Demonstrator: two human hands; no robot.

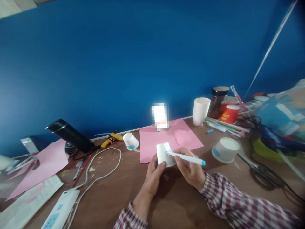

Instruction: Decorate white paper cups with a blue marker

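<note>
My left hand point(153, 176) is closed on a small white paper cup point(162, 152), its thumb on the near side. Blue marks show on the cup's right side and lower edge. A white marker point(188, 157) with a light-blue end is pinched in my right hand point(190, 170), and its tip meets the cup's side. Both hands are just in front of pink paper sheets point(152, 140). Beyond the cup, a bright pixelated rectangle point(160, 116) stands upright on the pink paper. A blue marker cap point(210, 131) lies to the right.
Right: upside-down paper cup point(225, 149), black-handled scissors point(267, 175), white cup point(201, 111), dark jar point(216, 101), red cup point(230, 114). Left: tipped small cup point(130, 142), yellow glue gun point(111, 140), black cylinder point(71, 135), power strip point(60, 210) with its cord. A blue wall point(133, 63) stands behind the table.
</note>
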